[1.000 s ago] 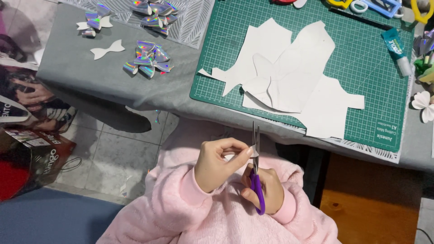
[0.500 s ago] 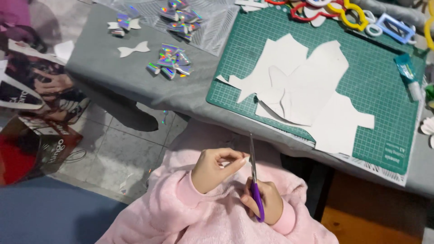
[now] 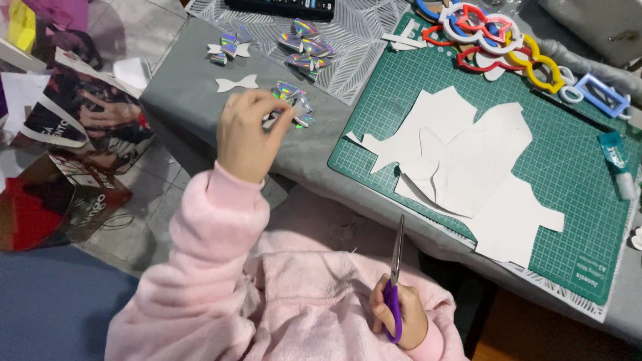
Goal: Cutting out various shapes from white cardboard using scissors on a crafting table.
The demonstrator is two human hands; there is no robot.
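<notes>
While my right hand (image 3: 400, 319) keeps gripping the purple scissors (image 3: 394, 284) low in frame, my left hand (image 3: 249, 134) has risen, pinching a shiny bow (image 3: 289, 107) at the pile.

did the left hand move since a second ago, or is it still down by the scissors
Yes. The left hand has gone up from beside the scissors to the shiny bows on the grey table.

Our left hand (image 3: 249, 134) reaches out over the grey counter (image 3: 187, 107), fingertips pinched at a cluster of shiny holographic bows (image 3: 294, 103). Our right hand (image 3: 401, 317) rests in our pink lap, closed around purple-handled scissors (image 3: 394, 281), blades pointing up. White paper offcuts (image 3: 468, 167) lie on the green cutting mat (image 3: 575, 160).
</notes>
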